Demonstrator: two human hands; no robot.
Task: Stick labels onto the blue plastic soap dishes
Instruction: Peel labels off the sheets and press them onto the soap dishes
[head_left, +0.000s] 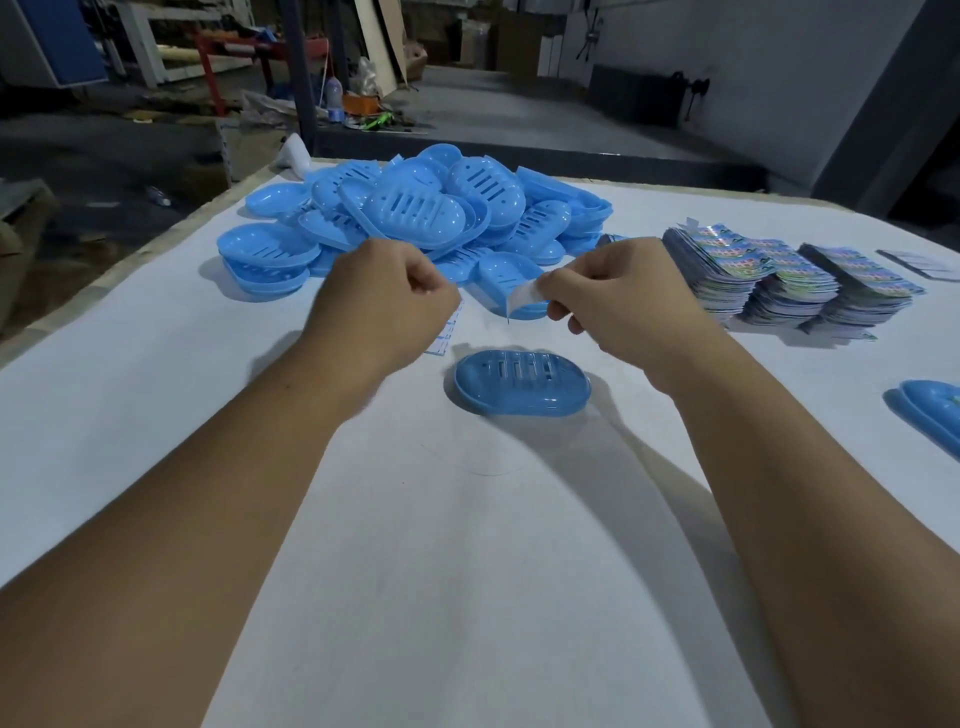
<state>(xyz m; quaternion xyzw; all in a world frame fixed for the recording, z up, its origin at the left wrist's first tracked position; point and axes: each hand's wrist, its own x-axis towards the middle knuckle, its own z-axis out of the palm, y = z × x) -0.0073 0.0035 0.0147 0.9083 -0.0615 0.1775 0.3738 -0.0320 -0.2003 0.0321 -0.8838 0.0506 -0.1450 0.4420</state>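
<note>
a wide white-covered table (467, 571) fills most of the frame. at its upper middle lies a heap of blue oval plastic soap dishes (415, 218), and at the upper right stand stacks of shiny printed labels (789, 280). one blue slotted soap dish (522, 382) lies alone at the centre, just below both hands. the left hand (384, 301) is curled, pinching a white strip that is mostly hidden. the right hand (618, 306) pinches a small pale label (524, 299) by its edge.
</note>
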